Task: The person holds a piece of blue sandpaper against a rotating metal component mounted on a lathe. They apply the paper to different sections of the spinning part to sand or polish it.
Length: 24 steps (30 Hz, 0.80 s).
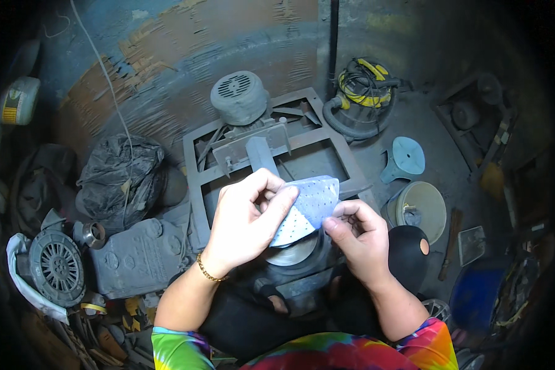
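A folded piece of pale blue-white dotted cloth [311, 200] is held up in front of me, above a belt machine. My left hand [250, 216] pinches its left side between thumb and fingers. At its lower right edge, my right hand [357, 231] has thumb and fingers closed on the border. Whether the sheet is fabric or paper I cannot make out. Just beneath it shows a round metal wheel [293, 253], partly covered by the sheet. A grey belt [261, 154] runs from behind my left fingers toward the machine's motor [238, 98].
The machine's metal frame [194, 176] stands ahead. Beyond it on the right sits a black-and-yellow vacuum cleaner [365, 98]. A light blue stool [407, 157] and a pale bucket [435, 209] are to the right. At left lie a black plastic bag [120, 179] and a dusty grey case [139, 259].
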Each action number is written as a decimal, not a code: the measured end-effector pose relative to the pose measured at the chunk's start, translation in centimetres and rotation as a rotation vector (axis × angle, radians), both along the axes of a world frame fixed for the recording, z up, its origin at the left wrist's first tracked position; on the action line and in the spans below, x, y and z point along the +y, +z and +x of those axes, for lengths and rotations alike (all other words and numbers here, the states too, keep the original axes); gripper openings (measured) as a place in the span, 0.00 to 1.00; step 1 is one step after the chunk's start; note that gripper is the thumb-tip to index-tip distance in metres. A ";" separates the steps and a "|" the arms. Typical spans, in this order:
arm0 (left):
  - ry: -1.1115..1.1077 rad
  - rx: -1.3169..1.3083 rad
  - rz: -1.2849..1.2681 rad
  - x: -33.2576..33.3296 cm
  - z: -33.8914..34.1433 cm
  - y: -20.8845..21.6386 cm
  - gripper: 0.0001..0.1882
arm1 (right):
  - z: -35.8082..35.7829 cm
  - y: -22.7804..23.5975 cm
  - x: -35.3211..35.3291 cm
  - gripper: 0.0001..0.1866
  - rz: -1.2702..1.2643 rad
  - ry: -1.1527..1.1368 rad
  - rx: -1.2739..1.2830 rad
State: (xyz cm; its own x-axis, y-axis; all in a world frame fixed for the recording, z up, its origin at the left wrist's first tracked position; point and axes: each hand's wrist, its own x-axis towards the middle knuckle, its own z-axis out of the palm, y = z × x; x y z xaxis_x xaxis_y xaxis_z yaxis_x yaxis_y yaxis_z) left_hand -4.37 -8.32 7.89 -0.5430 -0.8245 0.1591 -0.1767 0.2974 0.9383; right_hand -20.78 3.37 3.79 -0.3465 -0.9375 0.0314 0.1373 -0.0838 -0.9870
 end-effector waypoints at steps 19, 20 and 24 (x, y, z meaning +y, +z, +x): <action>-0.123 -0.136 -0.336 0.7 1.3 2.6 0.09 | -0.8 0.5 -0.3 0.16 -0.286 -0.054 0.480; -0.121 -0.139 -0.334 0.9 1.2 2.4 0.09 | -0.7 0.4 -0.3 0.16 -0.296 -0.028 0.467; -0.315 -0.243 -0.484 1.3 2.2 2.9 0.12 | -0.1 0.8 0.5 0.17 -0.268 0.078 0.410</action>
State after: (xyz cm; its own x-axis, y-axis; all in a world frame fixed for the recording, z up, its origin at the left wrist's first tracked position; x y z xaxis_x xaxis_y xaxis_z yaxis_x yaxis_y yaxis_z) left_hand -2.22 -7.02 10.78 -0.8156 -0.4844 0.3165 -0.2024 0.7513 0.6282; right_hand -20.90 3.89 4.58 -0.1841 -0.9003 0.3944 -0.2417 -0.3474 -0.9060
